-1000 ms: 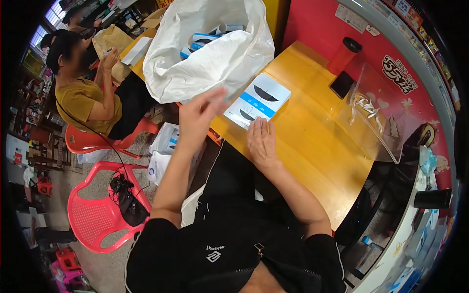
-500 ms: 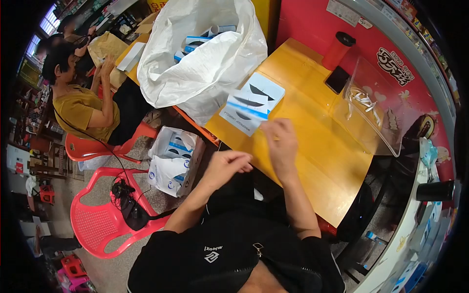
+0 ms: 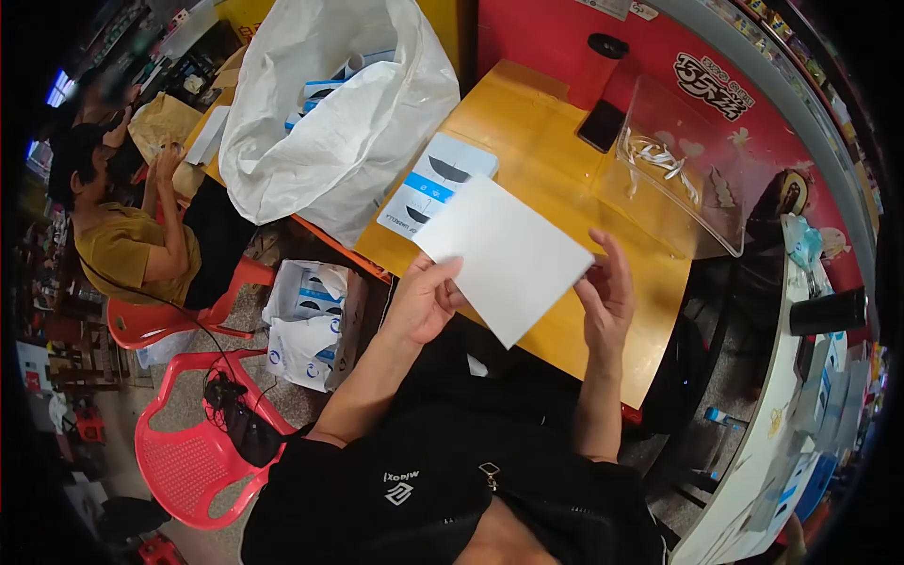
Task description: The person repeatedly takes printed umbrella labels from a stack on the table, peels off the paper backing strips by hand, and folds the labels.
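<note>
A blank white sheet of card (image 3: 513,259) is tilted in front of me over the near edge of the yellow table. My left hand (image 3: 424,297) pinches its left edge between thumb and fingers. At the right corner, my right hand (image 3: 607,299) has the card between its thumb and curled fingers, with the index finger raised. Behind it, partly covered, flat printed cards (image 3: 414,207) with black umbrella drawings and a blue band lie on the tabletop. The underside of the held card is hidden.
A large white sack (image 3: 358,141) holding blue-and-white printed pieces stands at the table's left. A clear tray (image 3: 650,212), phone (image 3: 601,126) and red tumbler (image 3: 598,73) sit at the back right. Below left are an open box (image 3: 315,325) and a pink chair (image 3: 193,447); another person (image 3: 141,235) sits beyond.
A blank white card is now up between both hands. Before, my left hand was lower and held nothing visible, while my right was at the printed cards. The view has shifted right.
</note>
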A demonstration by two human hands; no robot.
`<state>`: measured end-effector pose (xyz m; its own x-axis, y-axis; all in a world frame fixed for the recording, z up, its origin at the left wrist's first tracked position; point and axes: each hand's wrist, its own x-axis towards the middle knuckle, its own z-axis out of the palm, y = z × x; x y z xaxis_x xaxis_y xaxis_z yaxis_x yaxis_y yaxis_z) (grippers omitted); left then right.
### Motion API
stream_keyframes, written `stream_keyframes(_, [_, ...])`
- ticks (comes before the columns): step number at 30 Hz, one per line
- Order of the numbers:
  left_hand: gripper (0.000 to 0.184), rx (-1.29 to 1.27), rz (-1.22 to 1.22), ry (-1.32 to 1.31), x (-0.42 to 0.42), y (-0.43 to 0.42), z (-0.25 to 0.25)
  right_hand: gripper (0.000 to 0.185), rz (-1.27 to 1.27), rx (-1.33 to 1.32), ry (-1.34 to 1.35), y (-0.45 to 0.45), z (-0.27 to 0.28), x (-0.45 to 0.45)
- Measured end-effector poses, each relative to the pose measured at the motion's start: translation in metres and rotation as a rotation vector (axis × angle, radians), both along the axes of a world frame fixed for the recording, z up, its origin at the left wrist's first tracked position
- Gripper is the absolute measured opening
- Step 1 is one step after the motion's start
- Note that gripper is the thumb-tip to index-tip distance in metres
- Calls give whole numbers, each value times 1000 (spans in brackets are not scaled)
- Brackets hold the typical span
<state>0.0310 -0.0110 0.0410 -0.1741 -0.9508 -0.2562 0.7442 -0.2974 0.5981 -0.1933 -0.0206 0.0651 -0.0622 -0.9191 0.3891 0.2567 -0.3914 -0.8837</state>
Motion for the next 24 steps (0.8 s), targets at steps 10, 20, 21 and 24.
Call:
stream_keyframes(10, [37, -123, 36, -334, -6, 29, -4, 7, 158, 55, 233, 26, -3, -13])
stream_keyframes(20, [36, -1122, 207, -1499, 0, 58, 25, 5, 115, 271, -146, 40, -20, 10])
stream_keyframes(21, [36, -1125, 209, -1494, 2, 60, 27, 5, 112, 268, -142, 41, -22, 10])
stream_keyframes(24, [31, -1400, 161, -1615, 5, 61, 34, 6, 254, 460, -217, 43, -24, 9])
